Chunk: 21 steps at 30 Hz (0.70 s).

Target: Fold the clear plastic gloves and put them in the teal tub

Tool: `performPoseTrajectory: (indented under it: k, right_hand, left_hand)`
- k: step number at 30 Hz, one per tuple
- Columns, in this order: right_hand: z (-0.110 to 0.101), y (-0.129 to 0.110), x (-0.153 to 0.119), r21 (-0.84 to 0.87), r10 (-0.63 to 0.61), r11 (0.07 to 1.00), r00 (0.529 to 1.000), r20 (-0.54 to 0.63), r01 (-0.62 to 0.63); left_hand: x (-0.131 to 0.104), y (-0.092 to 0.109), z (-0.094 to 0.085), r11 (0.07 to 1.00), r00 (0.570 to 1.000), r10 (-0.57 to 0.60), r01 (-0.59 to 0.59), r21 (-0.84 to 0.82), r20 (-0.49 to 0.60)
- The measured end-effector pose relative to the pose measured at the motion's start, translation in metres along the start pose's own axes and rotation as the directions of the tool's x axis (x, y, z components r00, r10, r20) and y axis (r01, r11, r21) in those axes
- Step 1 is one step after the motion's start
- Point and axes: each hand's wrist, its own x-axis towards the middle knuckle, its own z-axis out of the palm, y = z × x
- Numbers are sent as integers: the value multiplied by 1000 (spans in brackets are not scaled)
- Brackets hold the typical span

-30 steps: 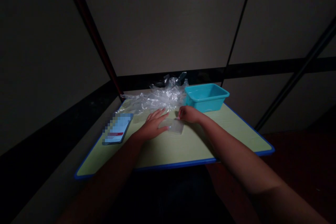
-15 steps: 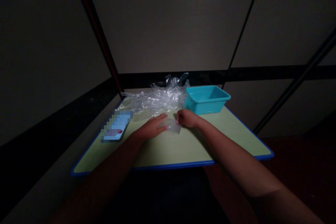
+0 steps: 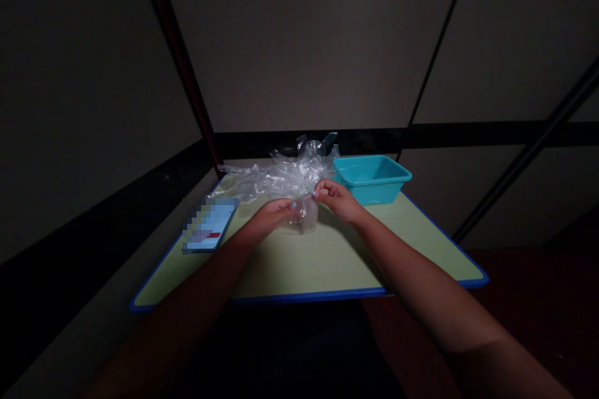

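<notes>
Table [image 3: 304, 268] front has rm; plastic pile [image 3: 290, 177] + tub [image 3: 374, 190] block rear.

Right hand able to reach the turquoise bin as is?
Probably yes: the right hand is close to the turquoise bin, nothing visible between them, though it's pinching a clear plastic piece.

Both bare forearms reach forward and converge, the left forearm [image 3: 219, 277] in deeper shadow, the right forearm [image 3: 402, 271] better lit. I can see the right hand [image 3: 316, 193] with its fingers curled in and the thumb and forefinger drawn together at the tips. Just beside it, slightly nearer the body, the left hand [image 3: 294, 204] points inward, its thumb uppermost and pinching too.
</notes>
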Motion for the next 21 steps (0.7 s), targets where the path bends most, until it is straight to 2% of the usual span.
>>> performPoseTrajectory:
  k: [3,7,11,14,18,21]
  right_hand:
    - [3,0,-2,-5,51,999,998,25,-51]
    - [6,2,-3,-13,132,991,989,65,-131]
    - [3,2,-3,8,229,973,970,88,-230]
    - [-7,-1,-3,18,298,952,938,178,-306]
    - [-23,-4,-3,-11,367,925,885,286,-380]
    - [-32,-2,-2,-26,426,903,885,187,-429]
  left_hand:
    - [-1,1,1,979,997,-65,70,-192,35]
    - [1,1,-3,921,990,-138,114,-372,-38]
    - [4,5,-13,870,973,-125,12,-492,-196]
    - [7,10,-22,818,938,-122,-91,-568,-325]
    - [9,13,-31,780,898,-159,-141,-610,-411]
    - [10,10,-33,786,877,-184,-140,-602,-443]
